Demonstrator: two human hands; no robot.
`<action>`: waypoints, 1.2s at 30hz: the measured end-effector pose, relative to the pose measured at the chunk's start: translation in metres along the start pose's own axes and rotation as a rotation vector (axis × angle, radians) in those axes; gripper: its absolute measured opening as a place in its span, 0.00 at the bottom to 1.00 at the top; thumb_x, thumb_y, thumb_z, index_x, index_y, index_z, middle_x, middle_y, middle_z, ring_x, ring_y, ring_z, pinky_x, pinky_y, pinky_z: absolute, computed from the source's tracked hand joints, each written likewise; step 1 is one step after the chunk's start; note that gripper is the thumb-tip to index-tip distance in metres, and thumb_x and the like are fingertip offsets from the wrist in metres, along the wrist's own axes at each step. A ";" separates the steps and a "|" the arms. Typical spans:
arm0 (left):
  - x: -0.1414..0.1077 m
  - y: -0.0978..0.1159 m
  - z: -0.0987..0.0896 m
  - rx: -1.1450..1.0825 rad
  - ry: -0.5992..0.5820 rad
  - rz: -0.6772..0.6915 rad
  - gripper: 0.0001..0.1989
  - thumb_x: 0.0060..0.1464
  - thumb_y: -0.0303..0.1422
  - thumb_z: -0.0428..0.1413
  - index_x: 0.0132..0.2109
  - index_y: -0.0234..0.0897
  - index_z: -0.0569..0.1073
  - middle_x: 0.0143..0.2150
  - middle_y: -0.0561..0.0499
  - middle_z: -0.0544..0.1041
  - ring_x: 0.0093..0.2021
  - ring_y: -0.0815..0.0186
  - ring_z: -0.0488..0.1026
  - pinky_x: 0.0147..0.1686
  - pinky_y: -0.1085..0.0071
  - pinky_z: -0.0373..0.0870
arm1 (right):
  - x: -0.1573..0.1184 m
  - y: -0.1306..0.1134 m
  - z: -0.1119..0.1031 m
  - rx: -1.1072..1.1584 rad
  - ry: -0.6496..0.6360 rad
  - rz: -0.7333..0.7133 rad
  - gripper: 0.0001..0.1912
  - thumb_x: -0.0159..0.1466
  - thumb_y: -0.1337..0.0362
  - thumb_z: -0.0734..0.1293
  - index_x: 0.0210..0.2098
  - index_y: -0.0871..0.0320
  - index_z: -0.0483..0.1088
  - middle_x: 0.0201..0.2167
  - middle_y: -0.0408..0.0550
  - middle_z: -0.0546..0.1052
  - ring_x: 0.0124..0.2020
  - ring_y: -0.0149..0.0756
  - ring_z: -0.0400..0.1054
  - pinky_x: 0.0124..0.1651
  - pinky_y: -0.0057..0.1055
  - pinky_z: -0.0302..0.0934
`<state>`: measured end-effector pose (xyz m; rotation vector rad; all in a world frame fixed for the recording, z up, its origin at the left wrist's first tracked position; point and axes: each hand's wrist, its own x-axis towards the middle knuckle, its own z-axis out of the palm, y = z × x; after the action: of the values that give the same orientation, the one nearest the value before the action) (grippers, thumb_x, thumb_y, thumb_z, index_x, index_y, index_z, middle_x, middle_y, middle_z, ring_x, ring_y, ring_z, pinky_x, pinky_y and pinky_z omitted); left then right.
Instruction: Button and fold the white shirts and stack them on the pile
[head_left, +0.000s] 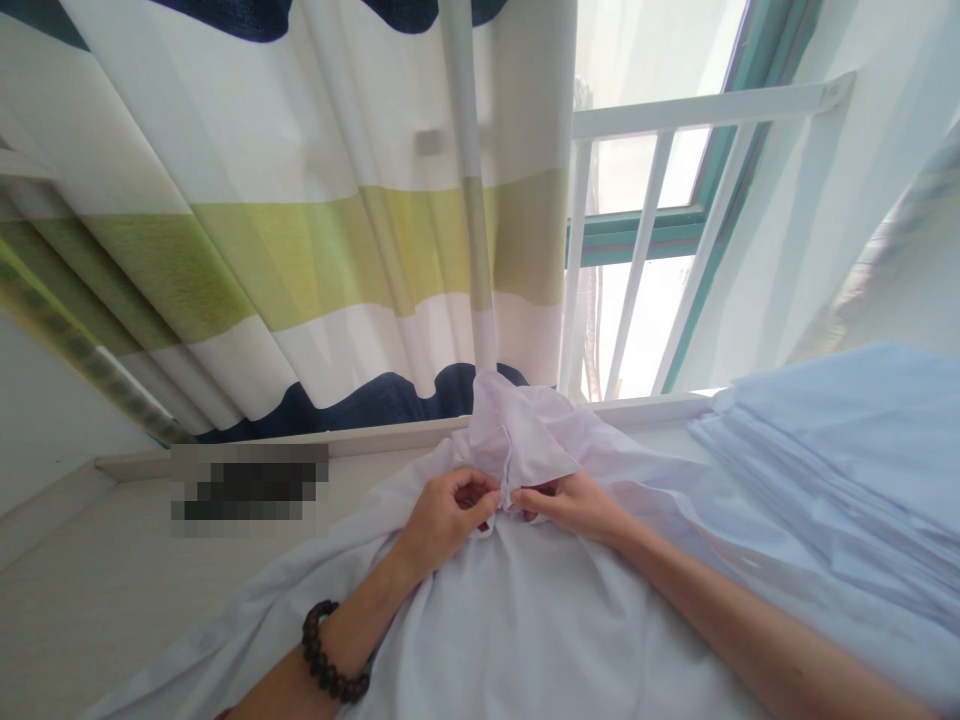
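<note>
A large white garment (540, 610) is spread over the pale surface in front of me. It looks like a shirt or coat, with a gathered, collar-like part standing up at its far end. My left hand (450, 515) pinches the fabric at the middle seam, fingers curled in and a dark bead bracelet (330, 655) on the wrist. Right beside it, my right hand (566, 505) grips the same seam from the other side between thumb and fingers. The fingertips of both hands almost meet. Whatever small detail lies between them, such as a button, is too small to make out.
Folded light-blue cloth (840, 470) is stacked at the right. A blurred-out dark item (251, 490) lies at the left, by the surface's raised edge (397, 437). Beyond it hang striped curtains (322, 250), with a white railing (705, 108) before the window.
</note>
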<state>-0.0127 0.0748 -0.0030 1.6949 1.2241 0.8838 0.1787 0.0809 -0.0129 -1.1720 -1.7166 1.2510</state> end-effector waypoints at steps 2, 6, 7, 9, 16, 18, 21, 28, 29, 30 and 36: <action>0.000 0.000 0.000 0.004 -0.006 -0.011 0.10 0.49 0.36 0.58 0.33 0.32 0.74 0.26 0.52 0.75 0.23 0.69 0.71 0.24 0.76 0.68 | -0.001 0.000 0.000 -0.011 -0.004 -0.010 0.14 0.53 0.53 0.68 0.23 0.58 0.70 0.22 0.44 0.75 0.28 0.35 0.70 0.30 0.28 0.63; -0.002 -0.001 0.000 -0.032 -0.022 0.018 0.08 0.49 0.35 0.58 0.33 0.33 0.72 0.26 0.54 0.73 0.23 0.70 0.70 0.24 0.76 0.68 | -0.001 0.000 0.002 -0.046 -0.002 -0.037 0.12 0.54 0.55 0.66 0.24 0.58 0.69 0.22 0.44 0.74 0.26 0.34 0.69 0.29 0.28 0.61; -0.003 -0.001 0.000 -0.051 -0.018 0.042 0.07 0.48 0.34 0.58 0.33 0.34 0.71 0.26 0.55 0.72 0.23 0.71 0.70 0.24 0.77 0.68 | -0.001 0.000 0.002 -0.052 0.002 -0.043 0.12 0.53 0.55 0.66 0.23 0.58 0.69 0.22 0.43 0.74 0.26 0.34 0.69 0.29 0.28 0.61; -0.004 0.000 0.001 -0.069 -0.010 0.092 0.06 0.48 0.32 0.58 0.32 0.35 0.69 0.25 0.56 0.71 0.23 0.72 0.69 0.24 0.78 0.68 | -0.001 0.000 0.003 -0.056 0.009 -0.054 0.10 0.53 0.57 0.67 0.23 0.58 0.68 0.22 0.43 0.73 0.26 0.34 0.68 0.29 0.28 0.60; -0.007 0.003 0.005 0.086 0.060 0.167 0.05 0.52 0.31 0.55 0.35 0.34 0.74 0.30 0.51 0.75 0.26 0.70 0.72 0.27 0.77 0.70 | 0.001 0.000 0.002 -0.050 -0.015 -0.052 0.10 0.54 0.57 0.66 0.23 0.57 0.66 0.21 0.41 0.71 0.24 0.31 0.65 0.27 0.27 0.57; -0.008 0.004 0.006 0.137 0.087 0.186 0.06 0.52 0.30 0.55 0.36 0.33 0.74 0.31 0.50 0.76 0.27 0.69 0.73 0.28 0.77 0.71 | 0.001 0.000 0.002 -0.052 -0.021 -0.046 0.11 0.55 0.57 0.65 0.21 0.57 0.65 0.19 0.41 0.69 0.23 0.30 0.63 0.26 0.27 0.56; -0.008 0.004 0.005 0.174 0.091 0.194 0.06 0.52 0.30 0.55 0.36 0.33 0.75 0.31 0.50 0.78 0.28 0.68 0.74 0.28 0.77 0.71 | 0.000 0.001 0.002 -0.049 -0.019 -0.051 0.12 0.55 0.57 0.65 0.21 0.57 0.65 0.20 0.41 0.70 0.24 0.30 0.64 0.27 0.27 0.57; -0.004 0.000 -0.001 0.190 0.041 0.225 0.08 0.49 0.34 0.61 0.36 0.36 0.80 0.34 0.51 0.81 0.29 0.67 0.76 0.30 0.76 0.73 | -0.001 0.001 -0.001 -0.039 -0.018 -0.057 0.09 0.54 0.59 0.66 0.22 0.57 0.69 0.22 0.43 0.75 0.26 0.33 0.69 0.31 0.28 0.62; -0.004 0.000 -0.001 0.214 0.056 0.247 0.07 0.50 0.33 0.60 0.36 0.37 0.80 0.33 0.51 0.81 0.29 0.67 0.76 0.31 0.76 0.73 | -0.001 0.001 -0.001 -0.041 -0.013 -0.055 0.09 0.54 0.59 0.66 0.22 0.57 0.69 0.22 0.43 0.75 0.26 0.34 0.69 0.31 0.28 0.63; -0.004 0.000 -0.001 0.243 0.075 0.271 0.07 0.51 0.33 0.60 0.36 0.37 0.80 0.33 0.51 0.81 0.29 0.67 0.77 0.31 0.76 0.73 | -0.001 0.001 -0.001 -0.044 -0.003 -0.052 0.09 0.54 0.59 0.66 0.22 0.58 0.69 0.22 0.43 0.75 0.26 0.34 0.69 0.31 0.28 0.63; -0.006 0.002 0.001 0.324 0.140 0.336 0.06 0.52 0.31 0.59 0.36 0.36 0.81 0.29 0.51 0.81 0.26 0.68 0.76 0.30 0.76 0.72 | -0.001 -0.001 -0.002 -0.045 0.062 -0.042 0.10 0.52 0.57 0.68 0.29 0.58 0.72 0.29 0.45 0.78 0.32 0.38 0.72 0.34 0.30 0.64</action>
<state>-0.0125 0.0684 -0.0025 2.1739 1.2460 1.0615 0.1804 0.0807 -0.0117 -1.1826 -1.7237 1.1447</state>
